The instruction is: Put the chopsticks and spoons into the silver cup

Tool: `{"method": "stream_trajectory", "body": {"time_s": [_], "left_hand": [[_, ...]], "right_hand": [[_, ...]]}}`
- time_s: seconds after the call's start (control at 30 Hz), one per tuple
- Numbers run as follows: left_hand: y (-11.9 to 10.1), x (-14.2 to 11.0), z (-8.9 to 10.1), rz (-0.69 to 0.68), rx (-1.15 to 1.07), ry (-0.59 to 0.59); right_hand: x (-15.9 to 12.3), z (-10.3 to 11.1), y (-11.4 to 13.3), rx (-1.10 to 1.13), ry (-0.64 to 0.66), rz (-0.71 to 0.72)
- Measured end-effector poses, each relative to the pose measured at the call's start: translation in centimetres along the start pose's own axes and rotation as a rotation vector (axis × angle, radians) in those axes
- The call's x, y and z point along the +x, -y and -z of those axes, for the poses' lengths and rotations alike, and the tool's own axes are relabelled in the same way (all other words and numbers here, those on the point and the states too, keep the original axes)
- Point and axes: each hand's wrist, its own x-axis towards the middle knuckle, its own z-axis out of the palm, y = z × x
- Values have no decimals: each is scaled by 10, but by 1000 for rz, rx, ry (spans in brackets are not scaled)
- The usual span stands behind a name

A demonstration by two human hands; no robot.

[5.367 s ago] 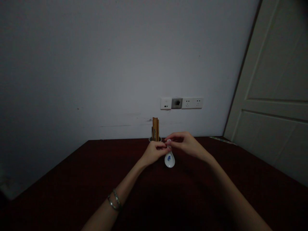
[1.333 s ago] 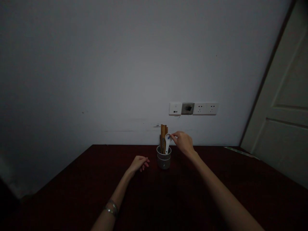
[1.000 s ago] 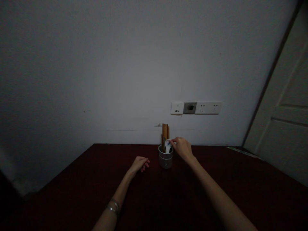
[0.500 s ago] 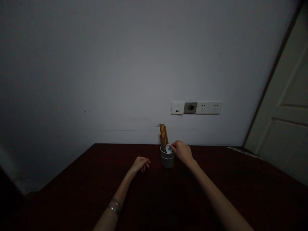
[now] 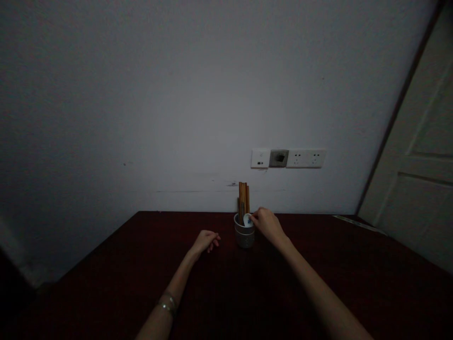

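A grey cylindrical holder stands upright on the dark red table, with several wooden chopsticks rising out of it. At its right rim is a white spoon with a blue mark; only its rounded bowl shows, and the lower part is hidden in the holder. My right hand pinches the edge of that spoon between thumb and fingers. To the left of the holder, my left hand rests by the tabletop, its fingers loosely bent and apart. It holds nothing and does not touch the holder.
The dark red table runs up to a pale wall. Sockets and switches sit on the wall behind the holder. A thin flat strip lies along the table's far right edge, near a white door.
The chopsticks now stand more upright, their tops having swung slightly right. My right hand still pinches the spoon, almost unmoved. My left hand has stayed in place.
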Motion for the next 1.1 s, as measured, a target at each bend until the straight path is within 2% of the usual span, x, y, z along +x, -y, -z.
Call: {"method": "stream_trajectory", "body": {"time_s": [0.37,0.83,1.1], "left_hand": [[0,1,0,-2,14,-1],[4,3,1,-15,7,11],[0,2,0,12,33,-5]], "right_hand": [[4,-4,0,109,-36,4],[4,-2,-4,163,-7,-32],[-3,3,-6,153,7,-100]]}}
